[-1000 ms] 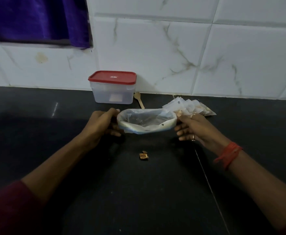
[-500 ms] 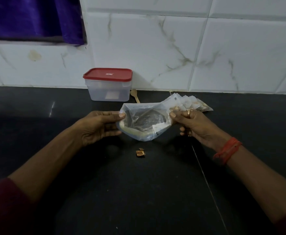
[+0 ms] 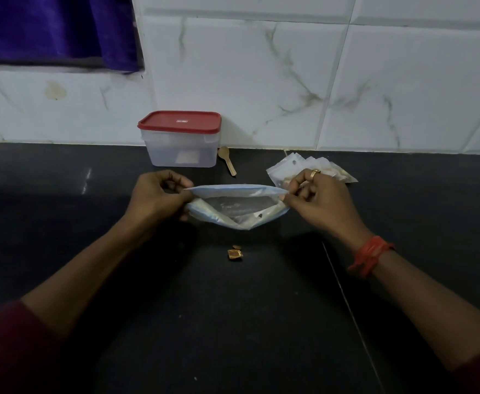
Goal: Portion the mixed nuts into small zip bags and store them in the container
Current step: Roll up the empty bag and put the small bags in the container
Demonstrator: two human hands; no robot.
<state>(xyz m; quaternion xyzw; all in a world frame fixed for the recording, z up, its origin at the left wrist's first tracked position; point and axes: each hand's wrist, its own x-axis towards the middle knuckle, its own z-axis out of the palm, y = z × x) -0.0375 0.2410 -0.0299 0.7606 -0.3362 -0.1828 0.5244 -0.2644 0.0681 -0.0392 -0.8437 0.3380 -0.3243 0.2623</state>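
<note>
A large clear zip bag (image 3: 236, 207) with a blue edge is held just above the black counter, its mouth gaping towards me. My left hand (image 3: 159, 194) pinches its left end and my right hand (image 3: 315, 200) pinches its right end. Little shows inside the bag. Behind my right hand lies a pile of small zip bags (image 3: 295, 166), some with nuts in them. A clear container with a red lid (image 3: 180, 139) stands shut against the tiled wall. Two nut pieces (image 3: 235, 253) lie loose on the counter below the bag.
A small wooden spoon (image 3: 227, 160) lies to the right of the container. The black counter (image 3: 233, 322) stretches wide towards me, with a thin seam running down at the right. A purple curtain (image 3: 53, 29) hangs at the upper left.
The large bag has been turned and stretched out sideways, so its mouth now faces me as a long slit. Both hands moved further apart, each keeping its grip on an end.
</note>
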